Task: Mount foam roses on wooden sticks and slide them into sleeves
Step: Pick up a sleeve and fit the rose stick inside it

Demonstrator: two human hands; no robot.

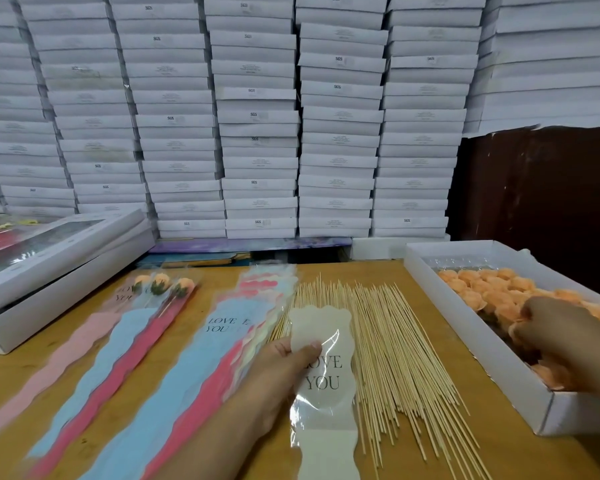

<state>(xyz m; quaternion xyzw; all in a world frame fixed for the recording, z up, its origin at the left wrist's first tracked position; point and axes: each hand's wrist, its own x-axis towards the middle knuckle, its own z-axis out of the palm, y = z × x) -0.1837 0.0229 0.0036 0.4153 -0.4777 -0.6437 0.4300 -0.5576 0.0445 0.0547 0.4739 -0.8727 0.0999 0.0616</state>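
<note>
White flat cardboard boxes (pixel 257 116), stacked in tall columns, fill the wall behind a wooden bench (pixel 499 427). Left hand (pixel 274 372) grips a cream scalloped plastic sleeve printed LOVE YOU (pixel 323 372), thumb pinching its upper part, fingers curled under; the sleeve lies lengthwise over the bench edge toward the person. Just right of that hand, touching the sleeve's edge, a spread pile of thin wooden sticks (pixel 395 358) lies flat on the bench. Just left of the hand, a fanned stack of blue, pink and cream sleeves (pixel 201 368), also printed LOVE YOU. Further left of it, a second row of pink, blue and red sleeves (pixel 94 368) holding three finished peach foam roses on sticks (pixel 163 284) at the far end.

Right hand (pixel 561 344) reaches into a long white open tray box (pixel 492 358) on the right of the bench, fingers curled down among the peach foam rose heads (pixel 478 289) that fill it. Blurred, cannot tell whether it holds one. Rose heads sit ahead of and under this hand.

Far left of the left hand, two white window-lid boxes (pixel 56 258) stacked at an angle on the bench. Dark brown panel (pixel 541 188) stands behind the tray, beyond the right hand.
</note>
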